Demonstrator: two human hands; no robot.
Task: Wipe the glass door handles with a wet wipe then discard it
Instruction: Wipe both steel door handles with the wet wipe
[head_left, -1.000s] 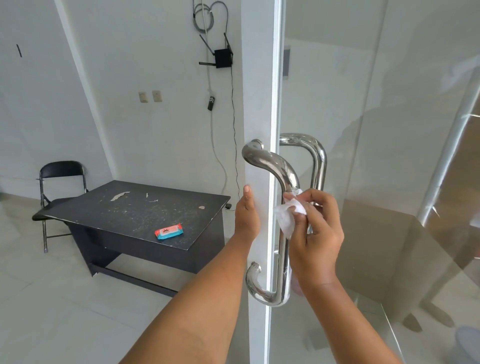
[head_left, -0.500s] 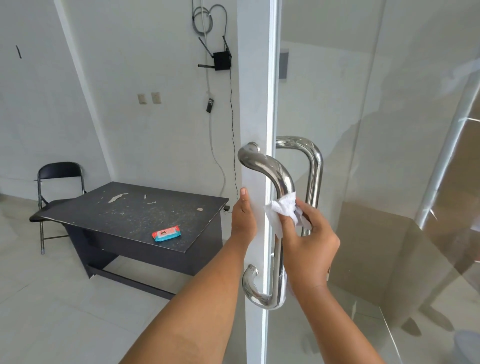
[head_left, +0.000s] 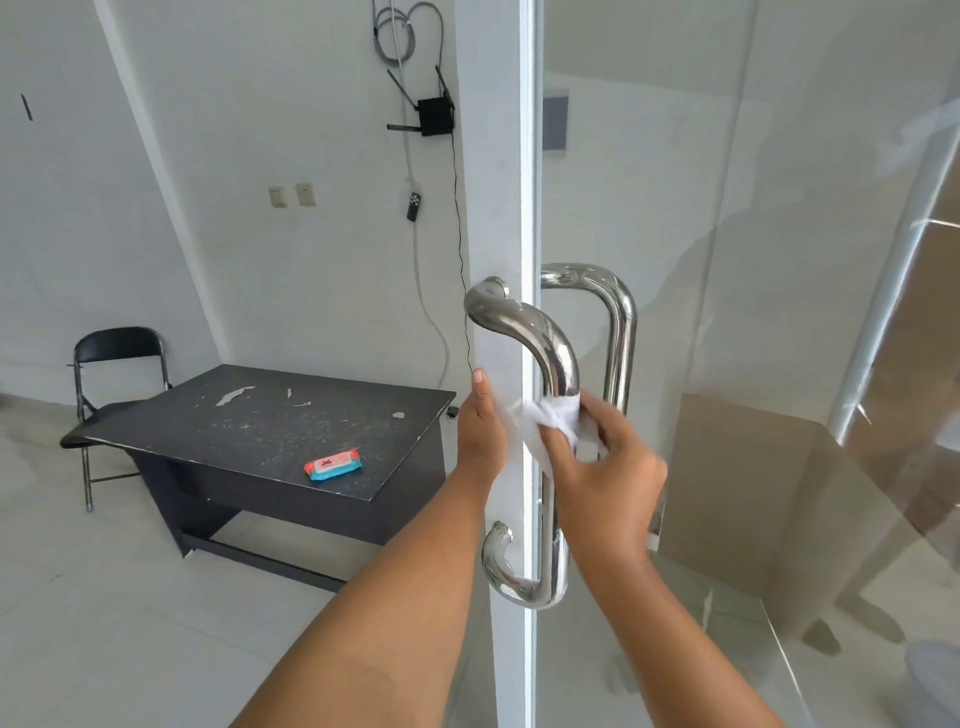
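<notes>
A glass door (head_left: 727, 312) stands edge-on in front of me with two polished steel handles. The near handle (head_left: 545, 343) curves toward me; the far handle (head_left: 621, 322) shows through the glass. My right hand (head_left: 602, 467) is closed around the near handle's shaft with a white wet wipe (head_left: 550, 421) wrapped on the bar. My left hand (head_left: 480, 426) lies flat against the door's edge, fingers behind the pane, holding no object.
A dark table (head_left: 249, 431) stands to the left with a red and blue wipes pack (head_left: 332, 464) near its front edge. A black folding chair (head_left: 117, 364) sits behind it. A router and cables (head_left: 434, 117) hang on the white wall.
My right hand has turned around the near handle with the wipe, which is now wrapped tighter on the bar. The left hand has stayed on the door's edge.
</notes>
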